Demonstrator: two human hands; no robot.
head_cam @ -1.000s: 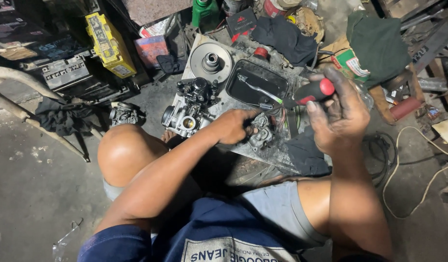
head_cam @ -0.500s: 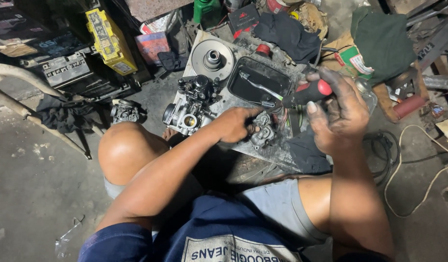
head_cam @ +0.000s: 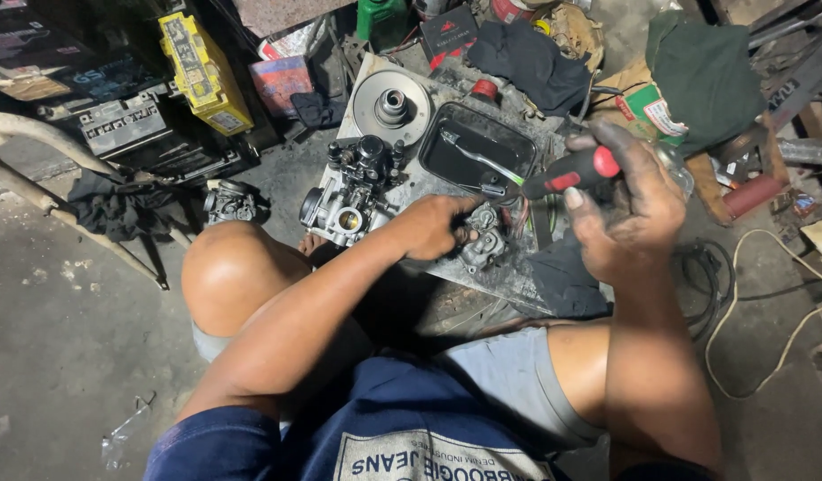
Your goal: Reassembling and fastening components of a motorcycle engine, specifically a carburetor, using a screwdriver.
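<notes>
My left hand (head_cam: 433,227) is closed on a small grey part (head_cam: 484,239), pinning it to the metal plate (head_cam: 411,191) between my knees. My right hand (head_cam: 625,209) grips a screwdriver (head_cam: 567,174) by its red-and-black handle; the tip sits just above the part. By my judgement the part is half stripped and the fastener not yet out. A carburettor (head_cam: 353,196) lies just left of my left fingers, a black tray (head_cam: 478,147) beyond them, a dark rag (head_cam: 562,276) under my right wrist, crowding the work.
</notes>
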